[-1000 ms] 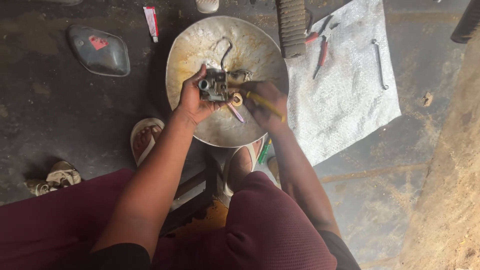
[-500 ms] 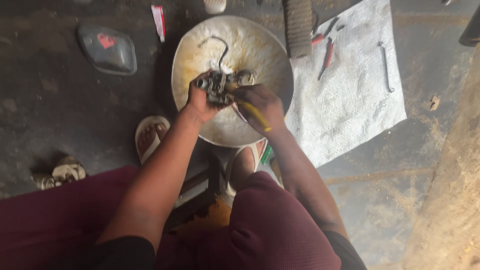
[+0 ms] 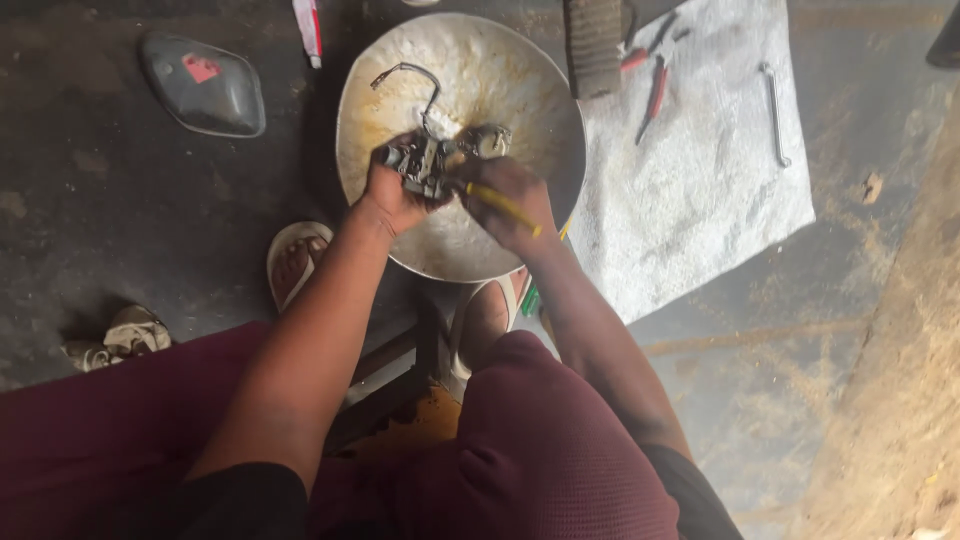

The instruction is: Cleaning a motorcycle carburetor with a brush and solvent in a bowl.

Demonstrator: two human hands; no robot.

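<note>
Head view, near to far. Maroon-clad knees (image 3: 560, 450) fill the bottom edge; a dark stool (image 3: 400, 375) shows between them. Two sandalled feet (image 3: 296, 262) rest on the dark floor (image 3: 100, 230), one left of the forearms and one just under the basin's near rim. A crumpled rag (image 3: 118, 338) lies well to the left.

Both forearms reach forward over a round metal basin (image 3: 520, 80), its inside pale with rusty stains. Over its middle is a small greasy metal part (image 3: 432, 158), its long axis running roughly left to right; a bent wire (image 3: 408, 76) rises from it toward the far rim. The left hand (image 3: 392, 190) is clamped on the part's left end, fingers curled under it. The right hand (image 3: 510, 195) is closed round a yellow-handled tool (image 3: 502, 206), whose handle slants down to the right and whose tip meets the part.

Right of the basin lies a grey cloth (image 3: 700, 200) bearing red pliers (image 3: 655, 90) and a spanner (image 3: 775, 112); a ribbed dark block (image 3: 592, 45) overlaps its far corner. Far left: a grey housing (image 3: 205, 88) and a small tube (image 3: 310, 28).
</note>
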